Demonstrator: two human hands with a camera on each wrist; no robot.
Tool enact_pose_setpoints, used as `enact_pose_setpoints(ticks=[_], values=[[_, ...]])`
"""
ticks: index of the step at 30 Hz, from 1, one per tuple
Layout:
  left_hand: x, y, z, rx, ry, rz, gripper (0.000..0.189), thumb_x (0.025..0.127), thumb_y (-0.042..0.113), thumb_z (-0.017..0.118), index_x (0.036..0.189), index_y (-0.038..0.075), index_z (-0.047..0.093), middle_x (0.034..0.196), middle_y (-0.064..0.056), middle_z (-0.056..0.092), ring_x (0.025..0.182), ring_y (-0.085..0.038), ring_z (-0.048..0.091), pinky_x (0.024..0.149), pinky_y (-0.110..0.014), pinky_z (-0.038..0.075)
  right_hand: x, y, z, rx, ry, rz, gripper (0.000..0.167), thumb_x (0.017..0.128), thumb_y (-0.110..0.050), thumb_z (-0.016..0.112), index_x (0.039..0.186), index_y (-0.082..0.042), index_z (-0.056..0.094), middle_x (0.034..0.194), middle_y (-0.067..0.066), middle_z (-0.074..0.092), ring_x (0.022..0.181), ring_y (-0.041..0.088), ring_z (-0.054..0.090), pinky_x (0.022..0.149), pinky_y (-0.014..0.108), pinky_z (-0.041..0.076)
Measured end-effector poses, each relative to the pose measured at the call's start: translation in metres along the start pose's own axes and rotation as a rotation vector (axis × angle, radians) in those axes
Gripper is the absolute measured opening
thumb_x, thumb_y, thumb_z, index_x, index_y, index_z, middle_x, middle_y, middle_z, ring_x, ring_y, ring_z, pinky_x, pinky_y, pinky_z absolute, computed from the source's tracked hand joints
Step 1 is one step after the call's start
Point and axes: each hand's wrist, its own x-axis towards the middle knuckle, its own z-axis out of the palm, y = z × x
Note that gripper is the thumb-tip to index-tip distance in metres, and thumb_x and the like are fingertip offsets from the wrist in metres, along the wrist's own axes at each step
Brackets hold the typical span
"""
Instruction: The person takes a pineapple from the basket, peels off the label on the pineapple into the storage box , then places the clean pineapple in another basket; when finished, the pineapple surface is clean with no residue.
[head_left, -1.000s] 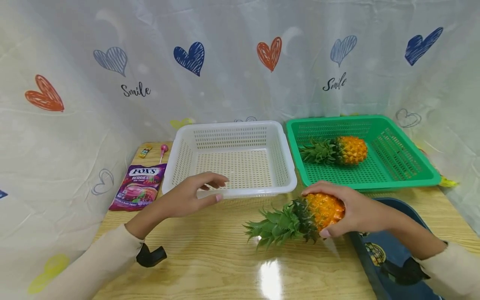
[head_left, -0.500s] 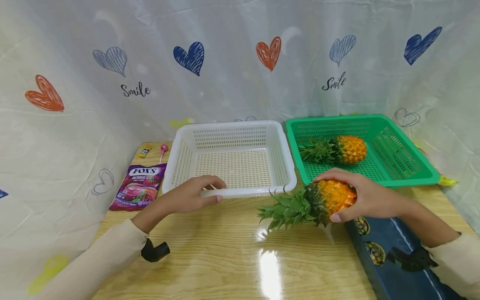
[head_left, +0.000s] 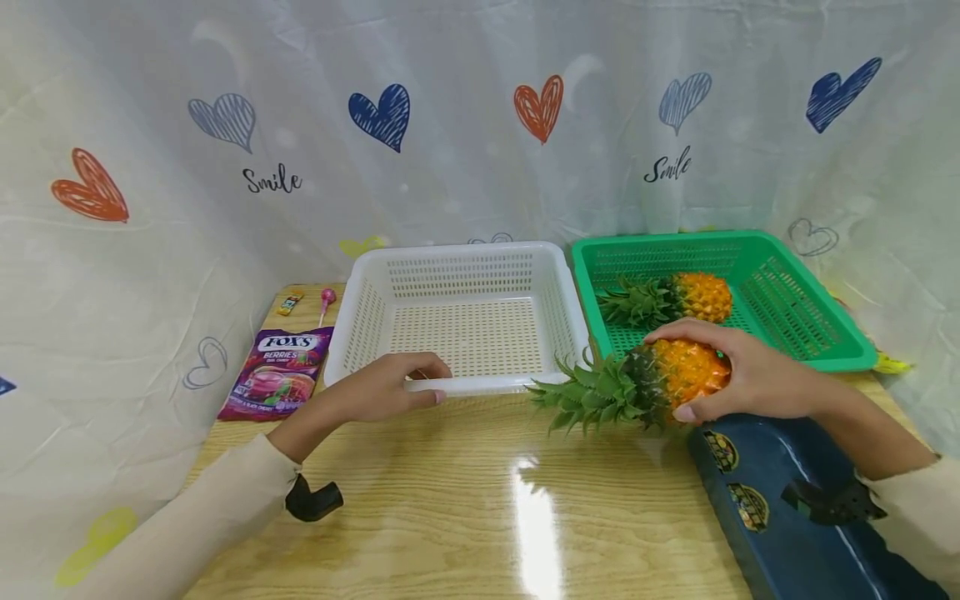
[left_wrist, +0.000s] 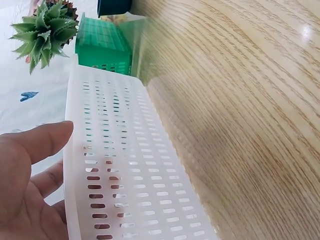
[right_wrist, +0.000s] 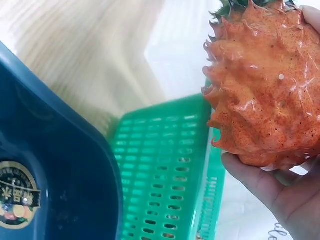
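Note:
In the head view, my right hand (head_left: pixel 761 375) holds a small orange pineapple (head_left: pixel 693 367) by its body, with its green crown pointing left. It is raised off the table, close to the front rim of the green basket (head_left: pixel 675 239). A second pineapple (head_left: pixel 707 292) lies inside that basket. My left hand (head_left: pixel 390 387) grips the front rim of the white basket (head_left: pixel 525 383), thumb outside and fingers over the inner side. The left wrist view shows the thumb (left_wrist: pixel 50 140) at the rim. In the right wrist view, fingers curl under the pineapple (right_wrist: pixel 265 90).
A dark blue tray (head_left: pixel 795 508) with round stickers lies at the right, below my right forearm. Left of the white basket are a purple candy bag (head_left: pixel 277 372), a pink lollipop (head_left: pixel 327 297) and a small wrapped candy (head_left: pixel 289 303). A printed curtain (head_left: pixel 465 108) hangs behind.
My right hand has lifted the pineapple and carried it right and back toward the green basket. My left hand has come down onto the white basket's front rim.

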Motion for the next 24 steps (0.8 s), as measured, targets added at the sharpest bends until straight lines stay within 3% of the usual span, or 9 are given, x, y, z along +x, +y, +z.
enact_pose_setpoints(ticks=[5, 13, 24], values=[[0.001, 0.001, 0.000, -0.025, -0.001, -0.022, 0.019, 0.098, 0.026, 0.066, 0.116, 0.022, 0.066, 0.111, 0.005, 0.069, 0.109, -0.020, 0.063, 0.098, -0.046, 0.050, 0.001, -0.002, -0.007, -0.015, -0.003, -0.006, 0.074, 0.083, -0.006, 0.078, 0.148, -0.016, 0.044, 0.125, 0.010, 0.049, 0.080, 0.020, 0.064, 0.060, 0.035, 0.057], [0.000, 0.002, 0.001, -0.035, 0.004, -0.047, 0.019, 0.097, 0.026, 0.068, 0.116, 0.022, 0.067, 0.110, 0.006, 0.069, 0.108, -0.019, 0.063, 0.095, -0.044, 0.051, 0.003, 0.000, -0.018, -0.061, 0.037, 0.044, 0.075, 0.083, -0.009, 0.079, 0.148, -0.025, 0.044, 0.121, 0.006, 0.051, 0.080, 0.021, 0.063, 0.061, 0.035, 0.057], [0.001, 0.000, 0.002, -0.024, -0.005, -0.020, 0.021, 0.098, 0.029, 0.066, 0.118, 0.021, 0.067, 0.109, 0.005, 0.070, 0.106, -0.018, 0.064, 0.090, -0.042, 0.051, 0.004, 0.008, -0.038, -0.161, 0.102, 0.052, 0.077, 0.081, -0.009, 0.081, 0.148, -0.025, 0.046, 0.111, 0.008, 0.055, 0.076, 0.019, 0.063, 0.058, 0.033, 0.055]])
